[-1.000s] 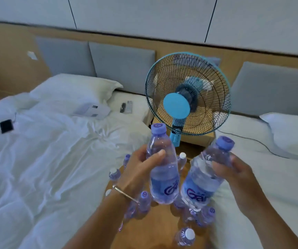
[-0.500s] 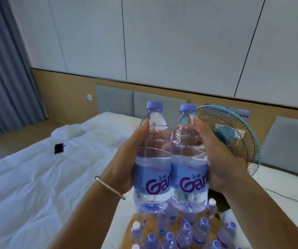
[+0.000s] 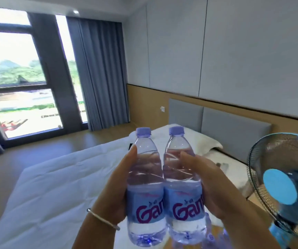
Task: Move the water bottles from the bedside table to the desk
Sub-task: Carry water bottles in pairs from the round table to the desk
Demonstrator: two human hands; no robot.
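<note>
Two clear water bottles with purple caps and blue labels stand upright side by side in front of me, raised above the bed. My left hand grips the left bottle from its left side. My right hand grips the right bottle from its right side. The two bottles touch each other. Below them, blurred caps of other bottles show at the bottom edge. The bedside table is mostly hidden, and no desk is in view.
A white bed with a pillow lies to the left and behind. A blue fan stands close at the right. Grey curtains and a large window are at the far left, with wooden floor before them.
My view has swung left from the bedside table towards the window. Both bottles stay in my hands, held together; the fan has slid to the right edge.
</note>
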